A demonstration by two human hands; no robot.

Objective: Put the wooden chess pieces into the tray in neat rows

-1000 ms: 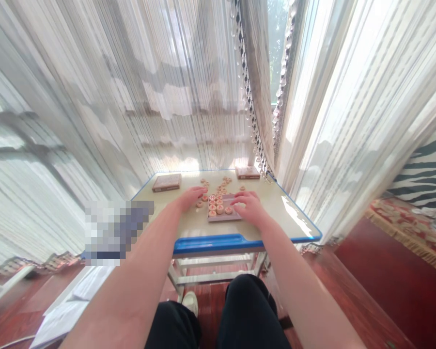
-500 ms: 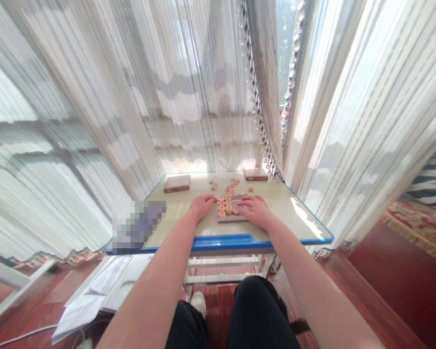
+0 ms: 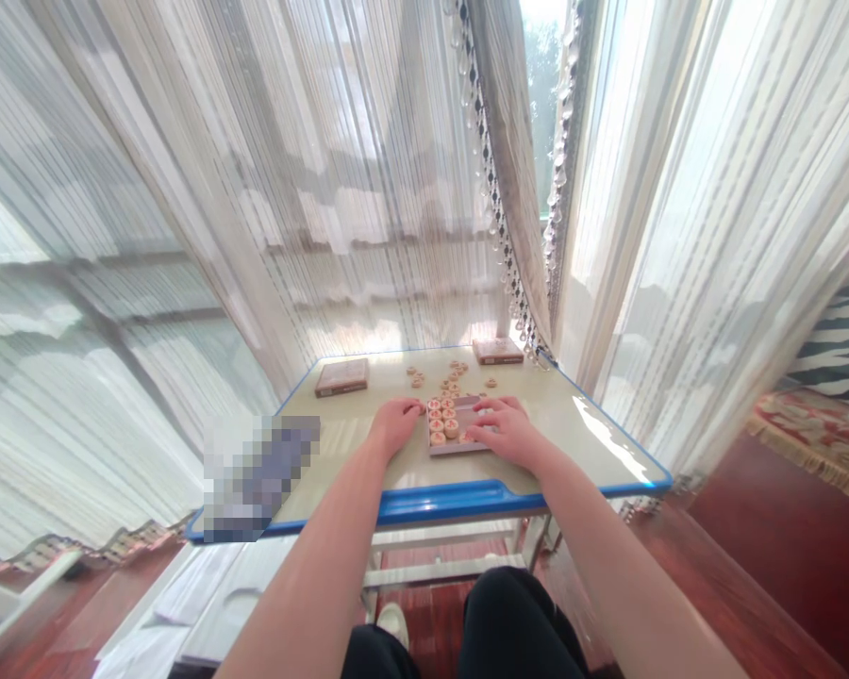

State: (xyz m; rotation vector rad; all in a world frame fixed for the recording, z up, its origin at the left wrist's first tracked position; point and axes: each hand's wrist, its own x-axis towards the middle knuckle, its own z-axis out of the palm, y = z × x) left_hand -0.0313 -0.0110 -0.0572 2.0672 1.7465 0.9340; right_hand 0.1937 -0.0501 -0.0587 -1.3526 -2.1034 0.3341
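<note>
A shallow tray-like box (image 3: pixel 459 451) sits near the front of the table, with Chinese chess pieces (image 3: pixel 436 425) in rows at its left side. My left hand (image 3: pixel 396 422) rests just left of the box, fingers bent together on a round wooden piece (image 3: pixel 423 407) by the box's edge. Over the box's right part lies my right hand (image 3: pixel 504 426), its fingers apart. One of its fingertips touches a single piece (image 3: pixel 465 437) near the box's front wall. The right hand covers much of the box's right side.
Several loose pieces (image 3: pixel 454 377) lie behind the box. A flat brown box (image 3: pixel 342 377) is at the back left, another box (image 3: pixel 498 351) at the back right. A blurred dark item (image 3: pixel 273 467) occupies the left side. The table has a blue raised rim (image 3: pixel 453 500).
The view has shifted, so the table appears slightly lower. Both hands keep nearly the same places relative to the box, and the pieces show no clear movement.
</note>
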